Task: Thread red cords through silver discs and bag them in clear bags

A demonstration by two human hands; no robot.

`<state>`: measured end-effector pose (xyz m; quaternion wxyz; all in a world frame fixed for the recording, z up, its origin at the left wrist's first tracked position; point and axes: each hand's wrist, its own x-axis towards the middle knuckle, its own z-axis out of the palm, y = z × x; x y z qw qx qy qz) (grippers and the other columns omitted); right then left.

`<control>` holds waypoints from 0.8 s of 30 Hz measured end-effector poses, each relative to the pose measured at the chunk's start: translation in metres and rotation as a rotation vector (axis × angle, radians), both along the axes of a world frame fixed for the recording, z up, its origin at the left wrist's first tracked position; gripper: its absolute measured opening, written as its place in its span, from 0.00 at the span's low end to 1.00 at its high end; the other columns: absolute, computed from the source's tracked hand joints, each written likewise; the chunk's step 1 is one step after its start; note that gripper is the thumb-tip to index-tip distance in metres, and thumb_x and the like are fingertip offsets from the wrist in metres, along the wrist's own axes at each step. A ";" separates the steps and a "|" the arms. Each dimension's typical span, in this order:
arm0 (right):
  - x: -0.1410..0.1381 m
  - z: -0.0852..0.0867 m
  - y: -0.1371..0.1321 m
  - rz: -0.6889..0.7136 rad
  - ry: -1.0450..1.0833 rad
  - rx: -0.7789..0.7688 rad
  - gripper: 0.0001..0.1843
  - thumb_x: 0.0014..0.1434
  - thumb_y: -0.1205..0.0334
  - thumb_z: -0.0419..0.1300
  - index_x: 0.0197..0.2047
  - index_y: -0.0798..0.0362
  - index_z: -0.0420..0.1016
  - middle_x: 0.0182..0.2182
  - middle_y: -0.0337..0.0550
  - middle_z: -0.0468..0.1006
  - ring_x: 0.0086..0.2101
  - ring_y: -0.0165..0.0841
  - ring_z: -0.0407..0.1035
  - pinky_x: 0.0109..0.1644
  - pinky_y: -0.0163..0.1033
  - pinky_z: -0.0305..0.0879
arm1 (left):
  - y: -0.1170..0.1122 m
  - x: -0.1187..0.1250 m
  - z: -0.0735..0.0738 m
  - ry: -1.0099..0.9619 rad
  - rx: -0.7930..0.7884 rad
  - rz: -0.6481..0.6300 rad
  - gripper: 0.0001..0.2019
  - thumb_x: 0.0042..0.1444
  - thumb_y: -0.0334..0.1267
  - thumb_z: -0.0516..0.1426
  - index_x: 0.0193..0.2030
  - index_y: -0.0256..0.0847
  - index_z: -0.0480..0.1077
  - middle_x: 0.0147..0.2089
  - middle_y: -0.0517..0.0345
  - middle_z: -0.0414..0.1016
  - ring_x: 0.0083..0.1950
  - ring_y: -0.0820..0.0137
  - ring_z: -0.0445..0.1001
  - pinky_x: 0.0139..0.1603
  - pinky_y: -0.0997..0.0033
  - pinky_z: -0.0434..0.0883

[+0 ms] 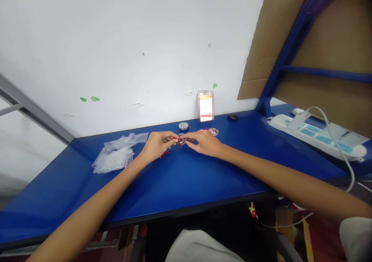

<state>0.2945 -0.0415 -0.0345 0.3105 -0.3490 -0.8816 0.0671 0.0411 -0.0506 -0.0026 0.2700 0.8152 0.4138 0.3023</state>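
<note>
Over the middle of the blue table, my left hand [158, 145] pinches a red cord [176, 138]. My right hand [205, 142] has its fingers closed on the edge of a small round disc [182, 141], which lies between both hands and touches the cord. The disc's kind is too small to make out. A loose end of red cord hangs below my left fingers. Just behind the hands sits a round silver tin [183, 126]. Beside my right hand lies another shiny round piece [214, 131] with red on it.
Clear plastic bags [114, 155] lie in a pile at the left. A lit phone [206, 106] leans on the white wall, with a black round object [232, 117] to its right. A white power strip [316, 136] with a plugged-in cable occupies the table's right end.
</note>
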 end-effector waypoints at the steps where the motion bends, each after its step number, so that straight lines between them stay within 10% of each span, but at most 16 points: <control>1: 0.000 -0.001 0.000 -0.002 -0.006 0.005 0.21 0.70 0.65 0.62 0.63 0.40 0.81 0.48 0.37 0.89 0.44 0.39 0.84 0.51 0.40 0.76 | -0.001 0.001 -0.001 0.044 0.057 0.005 0.14 0.70 0.48 0.59 0.48 0.42 0.81 0.44 0.53 0.86 0.39 0.65 0.83 0.43 0.67 0.78; 24: -0.001 -0.004 -0.003 -0.026 -0.018 0.123 0.21 0.71 0.63 0.61 0.65 0.45 0.81 0.46 0.41 0.89 0.33 0.36 0.83 0.39 0.38 0.72 | -0.003 0.004 -0.007 0.162 0.268 0.024 0.14 0.74 0.45 0.55 0.45 0.43 0.80 0.43 0.55 0.83 0.35 0.68 0.77 0.39 0.69 0.72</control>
